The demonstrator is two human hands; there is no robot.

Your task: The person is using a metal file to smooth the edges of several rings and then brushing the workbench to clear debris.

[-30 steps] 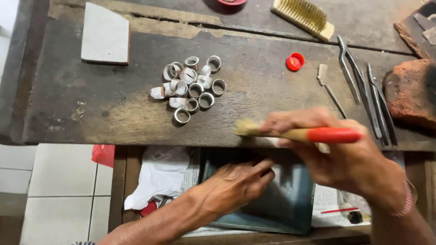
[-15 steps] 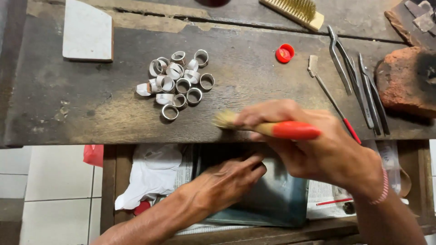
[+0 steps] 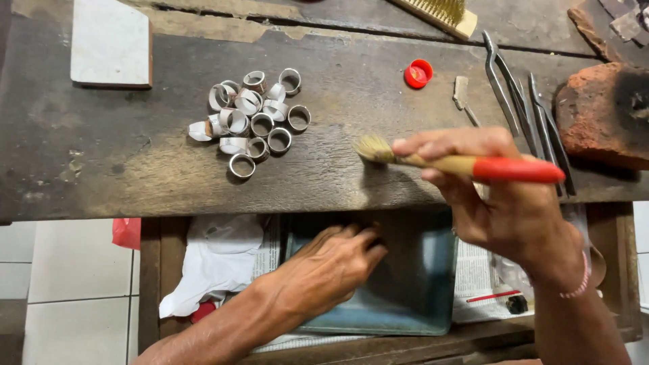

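Just left of the right hand (image 3: 514, 209), whose fingers pinch a red-handled bristle brush (image 3: 466, 164), the worn wooden surface (image 3: 101, 169) seems mid-sweeping toward a blue-green tray (image 3: 419, 284) where the left hand (image 3: 324, 270) rests, fingers loosely together.

Your left hand (image 3: 324, 270): bare, forearm unsleeved, nothing worn.
Your right hand (image 3: 507, 203): bare; thin pink bracelet (image 3: 578, 284) at the wrist, 5 o'clock side.

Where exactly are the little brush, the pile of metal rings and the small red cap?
Brush (image 3: 466, 164), head view: on its wooden handle, held in the right hand.
Metal rings (image 3: 251, 122), head view: on a ring near the middle of the pile.
Red cap (image 3: 418, 73), head view: on the cap's centre.
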